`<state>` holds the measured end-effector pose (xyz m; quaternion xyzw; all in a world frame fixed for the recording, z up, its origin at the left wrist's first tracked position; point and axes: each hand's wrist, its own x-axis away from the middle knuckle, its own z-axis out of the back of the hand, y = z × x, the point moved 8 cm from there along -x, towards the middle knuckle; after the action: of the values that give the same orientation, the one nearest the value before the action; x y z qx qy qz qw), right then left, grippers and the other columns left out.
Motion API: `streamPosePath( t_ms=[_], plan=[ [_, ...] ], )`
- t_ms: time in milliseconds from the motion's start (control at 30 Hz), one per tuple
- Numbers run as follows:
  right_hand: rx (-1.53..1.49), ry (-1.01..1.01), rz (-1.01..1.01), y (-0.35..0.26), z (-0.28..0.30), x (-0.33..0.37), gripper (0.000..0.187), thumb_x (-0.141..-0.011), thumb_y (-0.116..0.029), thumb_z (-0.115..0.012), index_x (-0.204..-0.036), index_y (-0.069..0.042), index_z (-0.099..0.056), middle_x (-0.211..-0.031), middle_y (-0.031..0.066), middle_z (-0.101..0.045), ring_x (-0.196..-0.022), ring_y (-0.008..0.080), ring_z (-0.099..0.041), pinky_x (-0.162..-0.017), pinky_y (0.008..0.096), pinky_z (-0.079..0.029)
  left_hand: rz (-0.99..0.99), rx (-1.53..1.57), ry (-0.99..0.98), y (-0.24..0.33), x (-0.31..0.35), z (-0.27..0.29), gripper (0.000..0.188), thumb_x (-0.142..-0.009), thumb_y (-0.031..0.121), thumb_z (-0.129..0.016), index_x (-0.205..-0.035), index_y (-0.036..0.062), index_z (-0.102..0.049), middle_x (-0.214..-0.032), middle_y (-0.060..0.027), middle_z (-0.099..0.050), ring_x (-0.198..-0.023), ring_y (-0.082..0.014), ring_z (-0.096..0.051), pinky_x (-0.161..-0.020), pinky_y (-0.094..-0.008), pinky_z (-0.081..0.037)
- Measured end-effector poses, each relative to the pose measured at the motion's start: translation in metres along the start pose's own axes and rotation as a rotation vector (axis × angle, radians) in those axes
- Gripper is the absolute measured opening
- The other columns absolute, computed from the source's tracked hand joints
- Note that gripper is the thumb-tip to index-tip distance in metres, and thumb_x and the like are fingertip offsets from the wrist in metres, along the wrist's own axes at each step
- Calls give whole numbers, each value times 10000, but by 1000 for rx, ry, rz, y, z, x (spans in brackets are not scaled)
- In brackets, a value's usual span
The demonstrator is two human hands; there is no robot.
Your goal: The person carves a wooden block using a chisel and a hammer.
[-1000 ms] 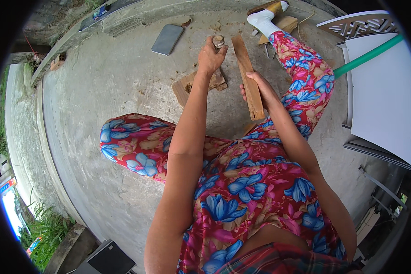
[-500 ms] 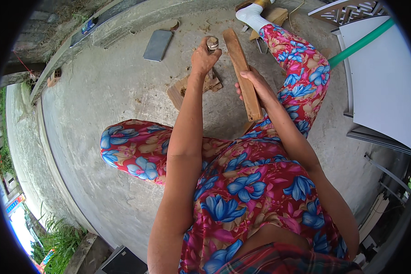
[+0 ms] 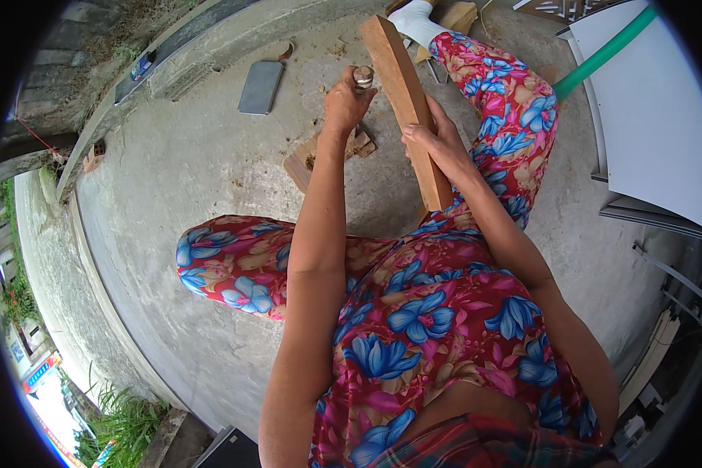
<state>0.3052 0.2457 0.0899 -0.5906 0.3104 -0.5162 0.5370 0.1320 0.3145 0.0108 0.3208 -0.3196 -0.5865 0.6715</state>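
Observation:
My left hand [image 3: 345, 103] is closed around an upright round wooden handle with a metal ring [image 3: 363, 75]; the lower part of this tool is hidden under the hand. In my right hand [image 3: 438, 147] is a long, squared wooden bar [image 3: 394, 66], gripped toward its near end. The bar's far end is raised, right of the handle and apart from it. Below my left hand a flat piece of wood [image 3: 298, 165] lies on the concrete floor, with smaller wood bits and brown crumbs on it. My left forearm covers part of it.
A grey rectangular slab [image 3: 260, 87] lies on the floor at the far left, with a curved brown piece [image 3: 287, 52] beside it. My outstretched leg [image 3: 515, 117] borders the right side. Beyond it are a green hose [image 3: 600, 58] and a white panel [image 3: 655, 101].
The wooden bar has risen and tilted, its far end coming up toward the camera. My right hand's grip has turned with it. My left hand stays nearly in place on the handle.

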Motion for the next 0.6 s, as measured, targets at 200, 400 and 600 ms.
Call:
streamPosePath(
  t_ms=[200, 400, 600],
  plan=[
    [26, 6, 30, -4, 2, 4, 766, -857, -223, -654, -1500, -36, -283, -1023, 115, -590, -849, 164, -637, -654, 316, -561, -40, 6, -9, 2, 1, -3, 519, -793, 239, -771, -1225, 90, -526, -1037, -199, -699, -985, -399, -664, -823, -461, -520],
    [61, 206, 230, -17, 10, 33, 862, -812, -226, -707, -1492, 10, -233, -1252, 198, -566, -1108, 283, -606, -955, 371, -481, -61, 22, -52, 15, 4, -7, 465, -811, 231, -743, -1207, 95, -541, -1032, -195, -701, -983, -381, -668, -830, -455, -521],
    [443, 82, 11, 15, 0, 33, 917, -826, -239, -712, -1525, -43, -151, -1350, 270, -495, -1215, 372, -549, -1003, 419, -448, -117, 28, -25, 7, 2, -18, 406, -830, 204, -700, -1192, 94, -553, -1025, -188, -701, -975, -372, -670, -824, -449, -521]
  ],
)
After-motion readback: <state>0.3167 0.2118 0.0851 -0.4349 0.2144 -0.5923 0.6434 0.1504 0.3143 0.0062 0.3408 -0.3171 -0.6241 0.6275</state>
